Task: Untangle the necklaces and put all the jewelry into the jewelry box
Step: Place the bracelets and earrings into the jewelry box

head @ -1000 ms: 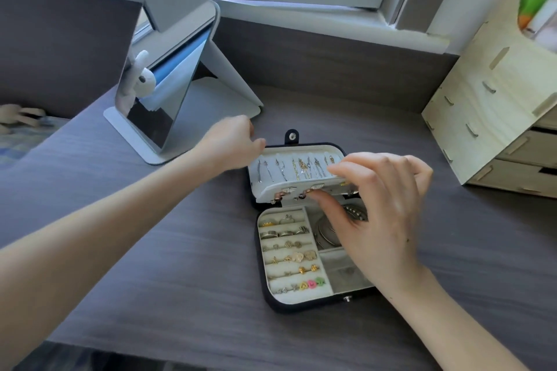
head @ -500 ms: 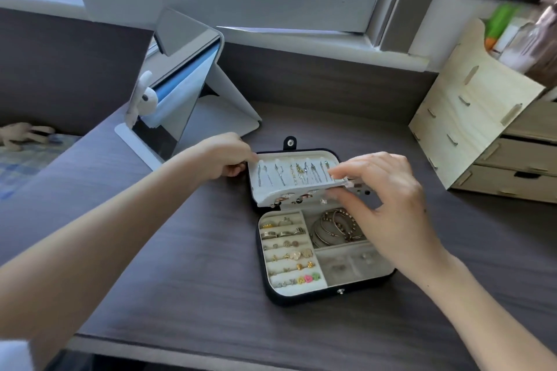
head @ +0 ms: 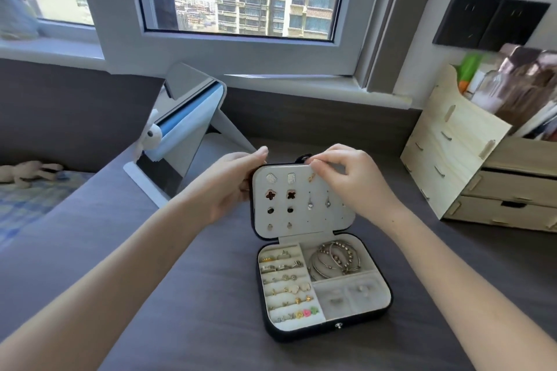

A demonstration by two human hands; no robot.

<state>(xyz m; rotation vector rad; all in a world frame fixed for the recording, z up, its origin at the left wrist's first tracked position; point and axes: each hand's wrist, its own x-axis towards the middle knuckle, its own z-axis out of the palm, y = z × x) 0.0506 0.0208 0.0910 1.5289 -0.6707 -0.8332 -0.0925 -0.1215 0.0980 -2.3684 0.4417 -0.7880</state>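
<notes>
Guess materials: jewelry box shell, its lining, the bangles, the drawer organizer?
Jewelry box shell: dark, faint sheen, likely faux leather. Lining: off-white, matte, velvet-like fabric. Bangles: silvery metal, glinting. Drawer organizer: pale unfinished plywood, slotted tab joints showing.

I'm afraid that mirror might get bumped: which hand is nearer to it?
Left. The left hand grips the earring panel's left edge, beside the mirror; the right hand is farther off, at the panel's top edge.

We cannot identify the blurred small pieces (head: 361, 289) in the jewelry box (head: 331, 332); our right hand (head: 352, 182) hides a far corner of the earring panel (head: 301, 227)
</notes>
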